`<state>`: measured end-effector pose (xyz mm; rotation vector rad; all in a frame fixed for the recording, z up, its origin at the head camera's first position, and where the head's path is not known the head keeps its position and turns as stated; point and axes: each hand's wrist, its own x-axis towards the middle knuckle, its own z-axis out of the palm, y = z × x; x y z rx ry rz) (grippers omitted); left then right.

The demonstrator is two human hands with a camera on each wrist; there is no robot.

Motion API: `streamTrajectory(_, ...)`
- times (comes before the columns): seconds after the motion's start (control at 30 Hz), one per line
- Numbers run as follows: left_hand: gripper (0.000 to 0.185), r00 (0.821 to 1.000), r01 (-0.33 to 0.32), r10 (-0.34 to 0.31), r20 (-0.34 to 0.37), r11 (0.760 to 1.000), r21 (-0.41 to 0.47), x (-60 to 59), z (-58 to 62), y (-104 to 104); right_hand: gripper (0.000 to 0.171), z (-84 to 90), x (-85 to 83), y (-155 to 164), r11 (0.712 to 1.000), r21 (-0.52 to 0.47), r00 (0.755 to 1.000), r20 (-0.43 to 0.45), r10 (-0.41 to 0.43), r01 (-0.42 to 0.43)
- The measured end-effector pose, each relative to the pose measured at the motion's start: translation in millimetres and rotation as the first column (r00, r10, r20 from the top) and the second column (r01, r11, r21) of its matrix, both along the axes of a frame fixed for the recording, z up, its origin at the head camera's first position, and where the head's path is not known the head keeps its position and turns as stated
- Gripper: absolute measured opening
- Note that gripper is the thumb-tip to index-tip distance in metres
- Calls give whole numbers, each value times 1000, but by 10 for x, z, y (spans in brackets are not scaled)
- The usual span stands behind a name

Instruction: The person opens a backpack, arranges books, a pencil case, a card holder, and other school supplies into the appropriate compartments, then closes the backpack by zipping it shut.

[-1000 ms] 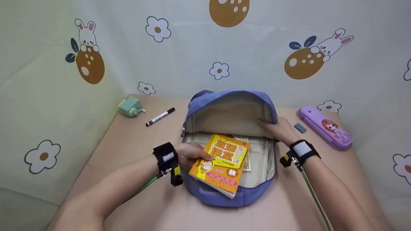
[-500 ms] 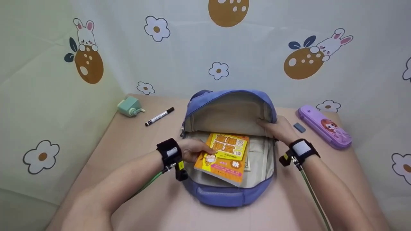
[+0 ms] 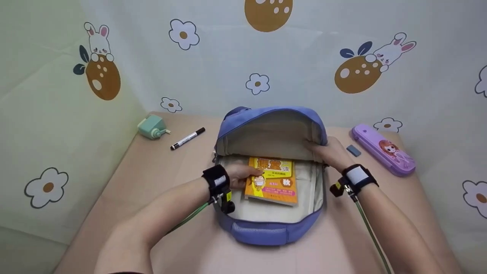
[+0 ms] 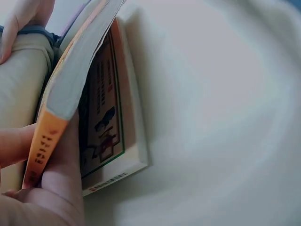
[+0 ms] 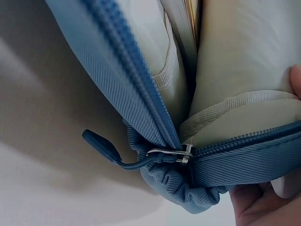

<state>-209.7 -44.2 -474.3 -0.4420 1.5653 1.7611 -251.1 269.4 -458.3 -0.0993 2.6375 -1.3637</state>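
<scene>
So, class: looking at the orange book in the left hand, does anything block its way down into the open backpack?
Nothing visible does. The right hand holds the backpack flap up, so the mouth gapes. The left hand grips the orange book, which lies partly inside, on top of another book already lying in there.

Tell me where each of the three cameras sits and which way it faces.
Head: above, looking forward and down at the open backpack; both forearms show.
Left wrist: inside the bag, facing the orange book; left hand grips it.
Right wrist: at the bag's side, facing the zipper; right hand fingertips show.
Shared: book, bag lining.
</scene>
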Motion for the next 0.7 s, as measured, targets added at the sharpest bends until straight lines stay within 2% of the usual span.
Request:
streamTrajectory(0.23, 29, 999, -3, 1, -34, 999, -51, -47, 34, 3, 71, 8, 14, 0, 1000, -24, 1000, 30, 4, -4)
streamTrajectory(0.47, 31, 999, 12, -12, -37, 1000, -12, -2, 130, -41, 71, 13, 21, -6, 1000, -12, 1000, 28, 3, -2)
streamTrajectory(0.63, 34, 996, 62, -67, -53, 994, -89, 57, 260, -192, 72, 3, 17, -1, 1000, -8, 999, 31, 9, -8)
streamTrajectory(0.7, 40, 991, 88, -99, -93, 989, -118, 85, 312, -270, 73, 0, 12, 3, 1000, -5, 1000, 24, 10, -10)
